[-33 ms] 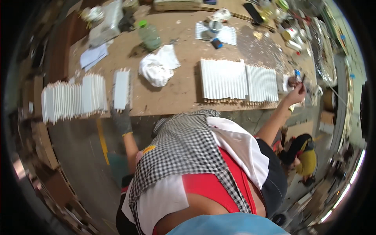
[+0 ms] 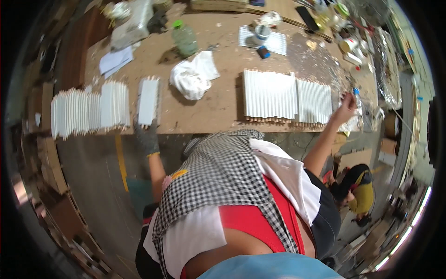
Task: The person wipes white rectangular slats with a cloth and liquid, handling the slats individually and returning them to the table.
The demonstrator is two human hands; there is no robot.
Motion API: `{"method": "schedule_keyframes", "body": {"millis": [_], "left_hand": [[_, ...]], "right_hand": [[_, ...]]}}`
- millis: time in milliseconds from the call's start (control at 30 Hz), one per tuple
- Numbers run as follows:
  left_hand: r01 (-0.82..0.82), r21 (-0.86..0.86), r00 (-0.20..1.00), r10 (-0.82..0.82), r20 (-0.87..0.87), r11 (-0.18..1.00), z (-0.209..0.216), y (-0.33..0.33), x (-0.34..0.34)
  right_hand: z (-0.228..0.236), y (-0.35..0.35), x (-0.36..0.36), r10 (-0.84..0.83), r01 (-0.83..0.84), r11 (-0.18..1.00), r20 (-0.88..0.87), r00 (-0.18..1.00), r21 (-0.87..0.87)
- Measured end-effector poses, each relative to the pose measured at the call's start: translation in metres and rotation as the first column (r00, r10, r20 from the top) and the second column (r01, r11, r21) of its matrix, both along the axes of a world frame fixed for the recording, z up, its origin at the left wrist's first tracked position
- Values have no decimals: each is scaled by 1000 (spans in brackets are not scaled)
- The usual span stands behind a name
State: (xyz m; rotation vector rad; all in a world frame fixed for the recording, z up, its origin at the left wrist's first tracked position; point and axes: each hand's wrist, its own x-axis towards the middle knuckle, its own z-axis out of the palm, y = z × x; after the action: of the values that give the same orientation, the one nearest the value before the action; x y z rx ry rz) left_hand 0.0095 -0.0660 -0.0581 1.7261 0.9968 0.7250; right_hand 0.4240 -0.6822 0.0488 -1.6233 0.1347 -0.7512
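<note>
In the head view, has the grey-gloved left hand (image 2: 147, 138) against the near end of a narrow bundle of slim white sticks (image 2: 148, 100) on the brown wooden worktable (image 2: 213, 109); cannot tell whether gripping. Has the bare right hand (image 2: 345, 111) near a small blue-topped object (image 2: 356, 91); cannot tell whether holding anything.

Workshop | stained worktable (image 2: 223, 95) | cardboard boxes (image 2: 53, 165) | yellow floor line (image 2: 121, 163)
</note>
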Motion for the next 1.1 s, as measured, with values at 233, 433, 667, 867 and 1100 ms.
{"method": "schedule_keyframes", "body": {"millis": [233, 433, 667, 867, 1100], "left_hand": [[19, 27, 992, -22, 123, 999, -13, 2, 2], [6, 129, 993, -20, 114, 992, -31, 4, 10], [-26, 186, 999, 16, 51, 982, -30, 8, 5], [-31, 215, 999, 24, 36, 976, -37, 8, 5], [-46, 240, 999, 38, 36, 970, -40, 9, 6]], "right_hand": [[-18, 387, -170, 866, -930, 141, -497, -51, 341], [-55, 510, -225, 870, -968, -85, -455, -188, 237], [-89, 543, -203, 850, -952, 127, -525, -39, 277], [-84, 542, -194, 820, -948, 206, -572, 31, 244], [-77, 542, -188, 807, -960, 199, -589, 45, 198]]}}
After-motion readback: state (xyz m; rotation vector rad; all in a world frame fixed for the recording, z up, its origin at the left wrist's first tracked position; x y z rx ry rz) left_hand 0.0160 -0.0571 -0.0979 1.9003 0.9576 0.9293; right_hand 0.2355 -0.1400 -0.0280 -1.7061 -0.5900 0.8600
